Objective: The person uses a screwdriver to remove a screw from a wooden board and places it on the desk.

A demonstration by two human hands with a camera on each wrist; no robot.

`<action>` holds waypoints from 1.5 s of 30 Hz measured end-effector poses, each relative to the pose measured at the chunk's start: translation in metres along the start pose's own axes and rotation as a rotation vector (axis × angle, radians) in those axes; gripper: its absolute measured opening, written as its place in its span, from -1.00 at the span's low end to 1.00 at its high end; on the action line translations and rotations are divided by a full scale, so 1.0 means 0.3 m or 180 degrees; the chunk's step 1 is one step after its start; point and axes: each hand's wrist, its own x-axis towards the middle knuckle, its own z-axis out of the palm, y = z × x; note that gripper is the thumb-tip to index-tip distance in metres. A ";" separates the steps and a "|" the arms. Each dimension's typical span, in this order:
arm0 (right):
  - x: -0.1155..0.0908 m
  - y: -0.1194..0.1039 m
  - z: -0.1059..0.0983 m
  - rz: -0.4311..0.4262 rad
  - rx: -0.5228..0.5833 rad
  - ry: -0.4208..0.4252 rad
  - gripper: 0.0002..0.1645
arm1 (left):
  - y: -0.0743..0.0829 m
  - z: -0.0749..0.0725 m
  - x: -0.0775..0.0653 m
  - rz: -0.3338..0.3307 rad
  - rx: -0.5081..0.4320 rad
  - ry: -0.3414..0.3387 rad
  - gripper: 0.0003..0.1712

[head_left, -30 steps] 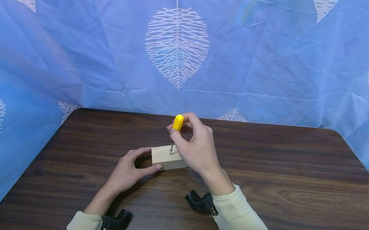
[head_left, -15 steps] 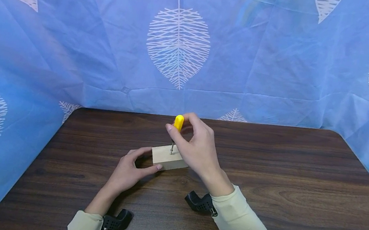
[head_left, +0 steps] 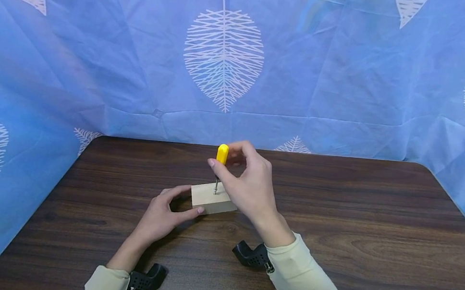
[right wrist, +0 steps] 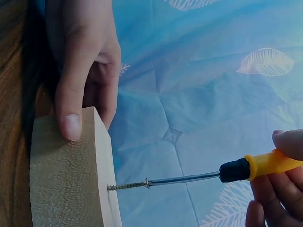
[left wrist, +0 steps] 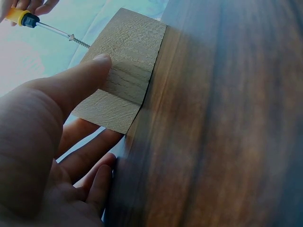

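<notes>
A pale wooden block (head_left: pixel 213 206) lies on the table, and my left hand (head_left: pixel 160 216) grips its left end, thumb on the near side and fingers behind. Standing in the block's top face is a screw (right wrist: pixel 128 186), its tip in the wood and most of its thread exposed. The tip of a screwdriver (right wrist: pixel 194 178) meets the screw head, shaft and screw in line. My right hand (head_left: pixel 253 186) holds the yellow handle (head_left: pixel 222 154) between thumb and fingers, and covers the block's right end in the head view.
The dark wood-grain table (head_left: pixel 358 218) extends around the block. A blue cloth with white leaf prints (head_left: pixel 223 57) hangs behind it and at both sides. Black wrist mounts (head_left: pixel 148 277) stick out from both cuffs.
My right thumb has shifted left across the screwdriver handle and the fingers have moved round it. The handle now leans slightly more left. The left hand and block have stayed put.
</notes>
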 end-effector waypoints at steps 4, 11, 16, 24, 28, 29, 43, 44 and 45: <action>-0.001 -0.002 -0.002 0.0004 0.0032 0.0030 -0.68 | 0.001 -0.001 0.000 -0.0005 -0.0014 -0.0010 -0.14; -0.001 -0.007 -0.004 -0.0003 0.0085 0.0057 -0.76 | -0.001 -0.001 0.001 0.0081 0.0000 -0.0002 -0.16; 0.001 -0.007 -0.001 -0.0001 0.0085 0.0070 -0.82 | -0.001 0.000 0.001 0.0079 -0.0010 0.0006 -0.17; -0.001 -0.006 -0.003 0.0029 0.0001 0.0071 -0.86 | -0.001 0.000 0.000 0.0071 -0.0020 0.0012 -0.16; -0.002 -0.007 -0.003 0.0054 -0.0059 0.0020 -0.83 | -0.001 0.002 0.001 0.0073 -0.0032 0.0019 -0.17; -0.002 -0.007 -0.003 0.0060 -0.0060 0.0015 -0.82 | -0.002 0.003 0.002 0.0071 -0.0034 0.0019 -0.17; -0.001 0.000 -0.001 -0.0144 -0.0114 0.0064 -0.80 | -0.005 0.001 0.001 0.0096 -0.0043 -0.0002 -0.16; 0.000 0.000 -0.001 -0.0150 -0.0115 0.0060 -0.80 | -0.004 0.001 0.000 0.0089 -0.0042 0.0000 -0.16; 0.000 -0.001 -0.001 -0.0144 -0.0121 0.0050 -0.78 | -0.003 0.000 -0.001 0.0079 -0.0040 0.0002 -0.15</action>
